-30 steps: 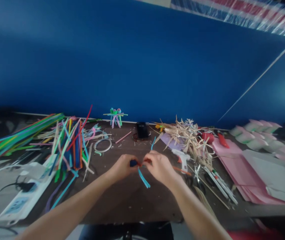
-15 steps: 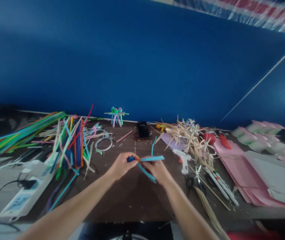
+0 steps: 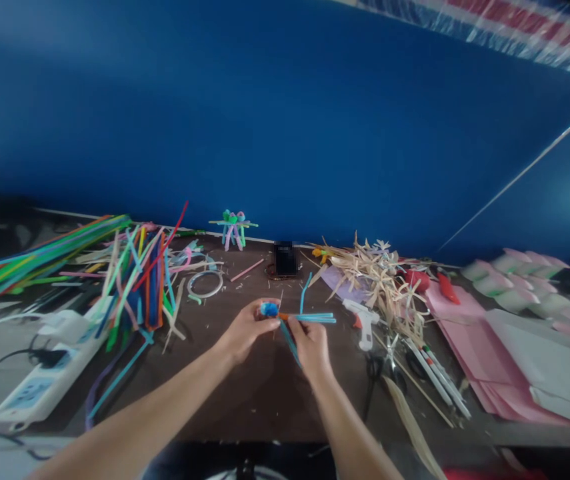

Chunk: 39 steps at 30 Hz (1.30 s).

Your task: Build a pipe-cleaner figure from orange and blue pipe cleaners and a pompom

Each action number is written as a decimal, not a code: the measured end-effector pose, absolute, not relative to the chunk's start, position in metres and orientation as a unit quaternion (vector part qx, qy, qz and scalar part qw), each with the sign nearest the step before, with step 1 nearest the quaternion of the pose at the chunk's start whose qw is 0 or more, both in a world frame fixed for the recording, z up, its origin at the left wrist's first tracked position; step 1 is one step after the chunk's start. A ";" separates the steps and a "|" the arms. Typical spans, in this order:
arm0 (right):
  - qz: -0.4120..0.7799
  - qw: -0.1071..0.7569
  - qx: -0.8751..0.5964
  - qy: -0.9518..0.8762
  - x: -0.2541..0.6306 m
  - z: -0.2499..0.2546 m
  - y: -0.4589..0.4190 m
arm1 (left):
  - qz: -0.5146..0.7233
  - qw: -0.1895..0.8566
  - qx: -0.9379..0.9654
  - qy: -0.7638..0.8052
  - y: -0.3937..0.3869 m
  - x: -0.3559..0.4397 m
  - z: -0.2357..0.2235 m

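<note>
My left hand [image 3: 245, 328] is shut around a small blue pompom [image 3: 269, 309] at the tip of its fingers. A bundle of light blue pipe cleaners [image 3: 315, 319] joins the pompom at an orange strand [image 3: 283, 316], with one piece running right and another slanting down. My right hand [image 3: 311, 348] pinches the slanting piece [image 3: 287, 340] close to the joint. Just above the bundle, a separate light blue pipe cleaner [image 3: 305, 293] stands up from the dark brown tabletop [image 3: 259, 393].
To the left lies a heap of colourful pipe cleaners [image 3: 139, 287], beside a white power strip [image 3: 47, 380]. To the right are dry straw pieces [image 3: 379, 283], a hot glue gun [image 3: 363, 323], scissors [image 3: 382, 370] and pink paper sheets [image 3: 465, 340]. A blue wall rises behind.
The blue pompom has turned up into clearer view above my left fingers. My right hand has moved slightly down and closer to the joint, and the light blue strands have shifted with it.
</note>
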State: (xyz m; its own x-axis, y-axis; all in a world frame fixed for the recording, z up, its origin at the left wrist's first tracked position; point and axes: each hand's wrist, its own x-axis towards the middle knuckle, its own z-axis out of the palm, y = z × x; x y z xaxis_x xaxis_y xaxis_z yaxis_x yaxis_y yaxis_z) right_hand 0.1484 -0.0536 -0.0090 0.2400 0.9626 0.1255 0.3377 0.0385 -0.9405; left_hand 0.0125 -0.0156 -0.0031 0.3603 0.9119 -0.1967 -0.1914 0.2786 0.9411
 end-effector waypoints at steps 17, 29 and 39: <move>0.286 0.526 -0.578 -0.554 0.142 -0.018 -0.056 | 0.511 0.699 0.278 0.415 -0.031 0.042 -0.021; 0.483 0.577 -0.548 -0.366 0.136 -0.024 -0.056 | 0.471 0.705 0.371 0.379 -0.030 0.033 -0.019; 0.574 0.568 -0.524 -0.271 0.133 -0.024 -0.059 | 0.460 0.698 0.375 0.401 -0.033 0.031 -0.021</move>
